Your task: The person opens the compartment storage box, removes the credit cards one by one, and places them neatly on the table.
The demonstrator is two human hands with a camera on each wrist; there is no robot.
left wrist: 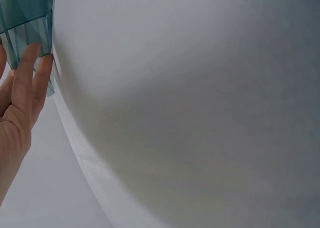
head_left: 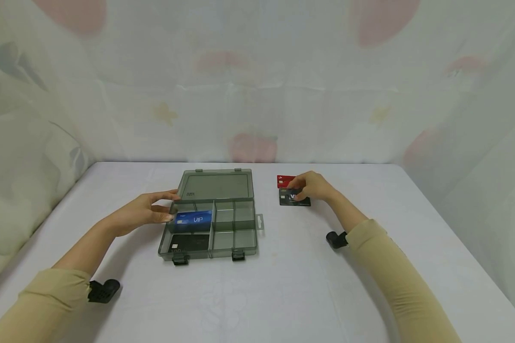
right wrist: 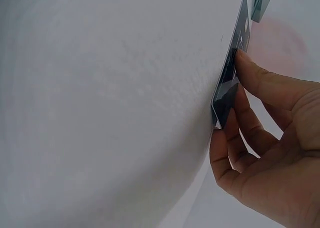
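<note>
The left hand (head_left: 143, 212) rests flat against the gray box (head_left: 249, 224), and the right hand (head_left: 313, 186) pinches the black card (head_left: 302, 202) beside it.

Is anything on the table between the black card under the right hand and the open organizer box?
Nothing visible. The right hand pinches the black card beside the red card; bare table lies between it and the box, whose lid is open.
</note>
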